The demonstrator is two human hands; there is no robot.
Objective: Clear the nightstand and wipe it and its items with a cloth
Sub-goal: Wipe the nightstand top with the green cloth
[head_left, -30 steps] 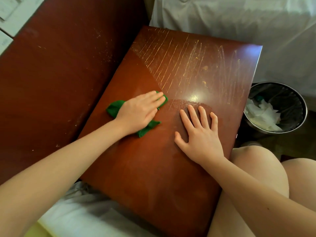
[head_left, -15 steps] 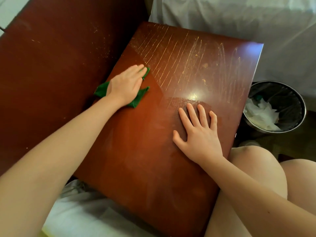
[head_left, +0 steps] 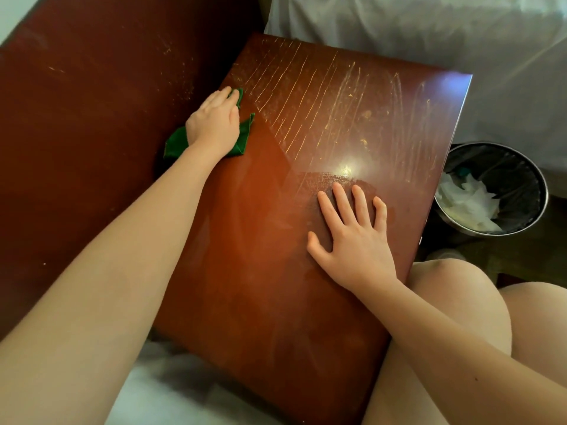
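There is one nightstand (head_left: pixel 276 240), red-brown and shiny, with a bare top. There is one green cloth (head_left: pixel 242 139), and it lies on the top at the far left edge, right by the dark wood panel (head_left: pixel 92 118) beside it. There are two hands. The left hand (head_left: pixel 214 124) lies flat on the cloth and presses it down, with its fingers straight and close together; its grip is not curled around the cloth, only pushing on it. The right hand (head_left: pixel 352 240) lies flat on the top near the right edge, fingers spread apart, holding nothing. Many thin pale scratch lines (head_left: pixel 306 96) run across the far half of the top, and one bright spot of light (head_left: pixel 346 168) shines just past the right fingertips. One round bin (head_left: pixel 494 188) stands on the floor to the right of the nightstand, with white crumpled paper (head_left: pixel 466 204) inside. White bedding (head_left: pixel 429 35) lies behind. One second ago the cloth and left hand were near the middle of the top, close to the right hand. Now they have slid up and to the left, away from it. The right hand has stayed in the same place.
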